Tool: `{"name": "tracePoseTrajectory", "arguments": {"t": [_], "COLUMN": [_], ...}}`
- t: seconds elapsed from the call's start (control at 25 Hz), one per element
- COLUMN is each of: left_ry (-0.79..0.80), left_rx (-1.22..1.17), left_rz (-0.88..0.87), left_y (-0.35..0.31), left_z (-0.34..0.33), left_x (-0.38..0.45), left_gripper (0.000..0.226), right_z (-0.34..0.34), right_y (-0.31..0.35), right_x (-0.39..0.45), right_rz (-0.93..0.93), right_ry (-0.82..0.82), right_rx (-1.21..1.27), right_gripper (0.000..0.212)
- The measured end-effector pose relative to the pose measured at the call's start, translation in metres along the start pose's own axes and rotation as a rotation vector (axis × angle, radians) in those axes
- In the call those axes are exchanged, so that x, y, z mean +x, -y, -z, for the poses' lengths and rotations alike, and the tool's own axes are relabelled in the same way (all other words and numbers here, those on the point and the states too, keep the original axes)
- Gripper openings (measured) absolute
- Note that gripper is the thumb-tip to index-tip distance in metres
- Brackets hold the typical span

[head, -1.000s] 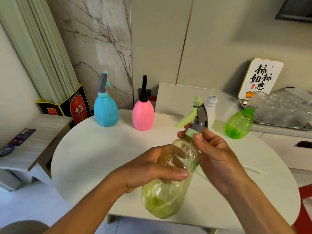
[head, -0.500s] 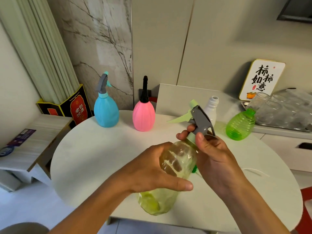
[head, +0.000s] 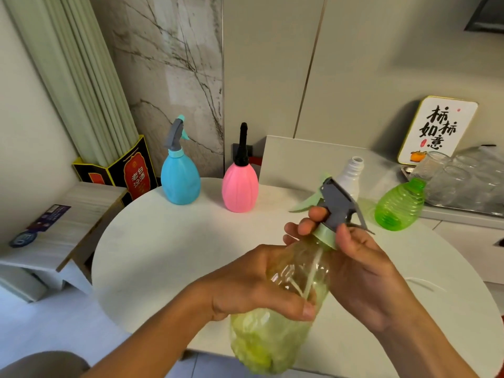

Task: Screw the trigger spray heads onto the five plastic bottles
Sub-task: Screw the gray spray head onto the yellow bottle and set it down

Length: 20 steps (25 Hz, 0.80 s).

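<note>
My left hand (head: 253, 285) wraps around a clear yellow-green bottle (head: 272, 331), held tilted above the white round table (head: 163, 255). My right hand (head: 357, 268) pinches the pale green collar of a grey trigger spray head (head: 338, 205) seated on the bottle's neck, its dip tube visible inside. A blue bottle (head: 180, 181) with a grey spray head and a pink bottle (head: 240, 186) with a black nozzle stand at the back. A white bottle (head: 351, 175) with an open neck and a bright green bottle (head: 399, 207) stand at the right.
A tray of glass cups (head: 463, 184) and a sign with Chinese characters (head: 436, 132) sit on the counter at right. A low wooden shelf (head: 54, 227) and a dark gift box (head: 122, 173) are at left. A thin white tube (head: 425, 282) lies on the table.
The spray head has turned on the bottle neck, its trigger swinging round to the right. My left hand has shifted its hold on the bottle body, which stays tilted.
</note>
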<state>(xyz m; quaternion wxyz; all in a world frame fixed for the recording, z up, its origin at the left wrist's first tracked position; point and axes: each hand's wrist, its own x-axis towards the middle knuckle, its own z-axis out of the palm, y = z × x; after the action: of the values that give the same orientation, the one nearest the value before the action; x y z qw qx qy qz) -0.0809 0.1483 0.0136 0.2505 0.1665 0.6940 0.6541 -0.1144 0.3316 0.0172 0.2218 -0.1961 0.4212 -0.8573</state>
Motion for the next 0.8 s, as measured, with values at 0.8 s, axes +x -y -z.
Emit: {"name": "tracePoseTrajectory", "arguments": {"t": [0.8], "left_ry": [-0.049], "left_rx": [-0.035], "left_rz": [-0.093], "left_y": [-0.003], "left_z": [-0.004], "left_x": [0.003], "left_gripper": [0.059], "right_z": [-0.015], "right_y": [0.011], "right_x": [-0.001], "right_rz": [0.151], "right_ry": [-0.001], "right_rx": [-0.300], "right_gripper": [0.035]}}
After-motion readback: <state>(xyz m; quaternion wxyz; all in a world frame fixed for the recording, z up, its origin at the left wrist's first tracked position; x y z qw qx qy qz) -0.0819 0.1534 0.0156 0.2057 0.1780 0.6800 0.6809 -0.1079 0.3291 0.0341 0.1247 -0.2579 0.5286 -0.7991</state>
